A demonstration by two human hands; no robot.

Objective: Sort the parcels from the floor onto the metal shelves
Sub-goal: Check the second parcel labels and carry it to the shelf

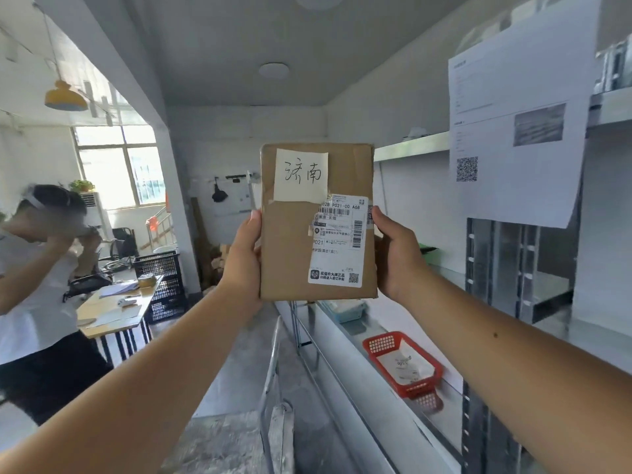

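A flat, rectangular brown cardboard parcel (pixel 294 248) is being held upright at the centre of the frame, well off the floor, with its long axis running vertically. It is being gripped at its lower side edges by both hands. The left hand (pixel 241 258) is being wrapped round the left edge and the right hand (pixel 398 254) round the right, thumbs forward. The grey metal shelves (pixel 410 145) are being approached at the right of the frame, so the right grip is judged nearer. A white handwritten paper note (pixel 301 174) and a glossy printed shipping label (pixel 338 241) are being displayed on the matte, creased face.
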